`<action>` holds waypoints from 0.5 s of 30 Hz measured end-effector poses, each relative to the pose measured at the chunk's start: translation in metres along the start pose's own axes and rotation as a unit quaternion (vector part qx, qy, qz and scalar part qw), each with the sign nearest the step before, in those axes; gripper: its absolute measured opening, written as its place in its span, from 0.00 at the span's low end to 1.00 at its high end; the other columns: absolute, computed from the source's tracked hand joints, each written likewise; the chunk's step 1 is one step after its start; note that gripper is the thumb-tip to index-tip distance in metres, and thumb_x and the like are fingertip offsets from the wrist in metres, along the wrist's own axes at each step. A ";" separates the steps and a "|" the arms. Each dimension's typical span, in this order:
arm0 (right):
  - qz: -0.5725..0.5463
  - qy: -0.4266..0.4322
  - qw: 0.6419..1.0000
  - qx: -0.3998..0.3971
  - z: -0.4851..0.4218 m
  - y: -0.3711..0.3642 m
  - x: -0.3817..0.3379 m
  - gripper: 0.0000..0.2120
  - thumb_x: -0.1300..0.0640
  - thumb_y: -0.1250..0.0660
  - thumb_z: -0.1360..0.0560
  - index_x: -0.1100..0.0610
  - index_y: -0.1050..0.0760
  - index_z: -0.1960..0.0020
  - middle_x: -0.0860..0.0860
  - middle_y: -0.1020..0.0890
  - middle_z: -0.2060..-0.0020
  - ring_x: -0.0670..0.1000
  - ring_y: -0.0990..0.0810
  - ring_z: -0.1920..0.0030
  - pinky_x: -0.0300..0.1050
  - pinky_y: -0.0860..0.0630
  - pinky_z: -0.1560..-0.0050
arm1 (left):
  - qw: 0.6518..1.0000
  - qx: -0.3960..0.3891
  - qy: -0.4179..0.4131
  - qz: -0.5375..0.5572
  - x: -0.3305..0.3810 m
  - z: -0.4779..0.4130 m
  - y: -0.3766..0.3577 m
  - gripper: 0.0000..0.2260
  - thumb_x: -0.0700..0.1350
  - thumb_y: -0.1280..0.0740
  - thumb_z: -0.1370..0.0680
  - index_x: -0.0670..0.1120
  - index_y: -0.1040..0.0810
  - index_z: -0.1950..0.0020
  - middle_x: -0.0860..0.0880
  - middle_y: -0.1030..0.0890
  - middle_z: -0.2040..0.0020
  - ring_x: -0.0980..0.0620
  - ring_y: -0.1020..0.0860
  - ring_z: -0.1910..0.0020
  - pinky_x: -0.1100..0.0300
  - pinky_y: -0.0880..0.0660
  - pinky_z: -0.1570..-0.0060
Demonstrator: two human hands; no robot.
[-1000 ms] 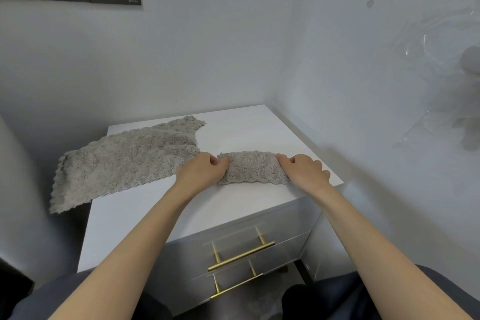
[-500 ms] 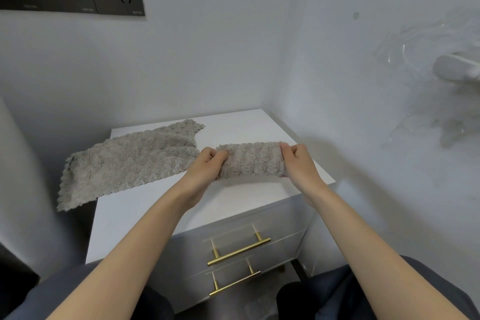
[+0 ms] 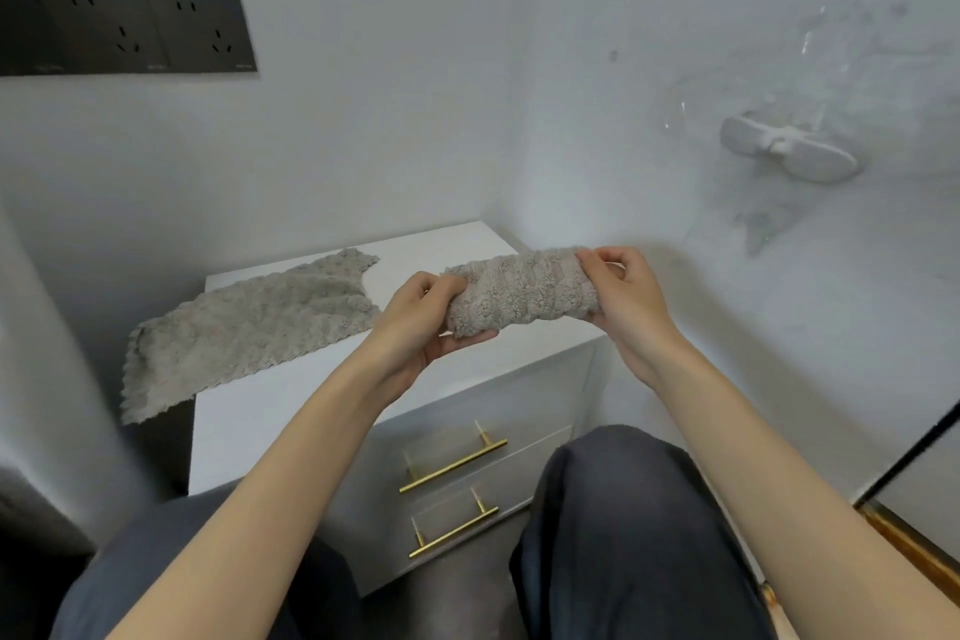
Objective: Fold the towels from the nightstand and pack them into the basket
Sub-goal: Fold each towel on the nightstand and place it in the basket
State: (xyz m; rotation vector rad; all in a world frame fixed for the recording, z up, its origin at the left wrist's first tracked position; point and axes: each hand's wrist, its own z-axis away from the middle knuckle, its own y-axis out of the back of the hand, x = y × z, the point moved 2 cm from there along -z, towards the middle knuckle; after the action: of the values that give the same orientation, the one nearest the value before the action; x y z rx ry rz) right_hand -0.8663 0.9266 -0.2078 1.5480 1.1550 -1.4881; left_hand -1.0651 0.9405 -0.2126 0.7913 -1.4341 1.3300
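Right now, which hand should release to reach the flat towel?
Left, probably. The left hand grips the folded towel at the end nearest the flat towel; the right hand holds the far end.

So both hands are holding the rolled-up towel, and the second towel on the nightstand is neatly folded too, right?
Not quite. The left hand and right hand do hold the rolled-up towel, but the second towel is not folded: the head view shows it spread flat on the nightstand, one end hanging over its edge.
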 end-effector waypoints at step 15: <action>0.005 -0.066 0.998 0.008 0.113 0.136 0.004 0.06 0.54 0.36 0.22 0.56 0.25 0.49 0.50 0.19 0.55 0.47 0.20 0.56 0.45 0.21 0.58 | 0.912 -0.299 0.168 -0.223 -0.040 0.079 -0.085 0.10 0.36 0.36 0.27 0.43 0.23 0.47 0.48 0.17 0.56 0.53 0.17 0.56 0.58 0.19 0.60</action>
State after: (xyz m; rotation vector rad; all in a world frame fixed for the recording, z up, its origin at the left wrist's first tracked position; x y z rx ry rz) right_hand -0.7835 0.7736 -0.2373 1.4407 1.0600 -1.5704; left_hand -0.9926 0.8417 -0.2156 0.4114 -1.1880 0.5828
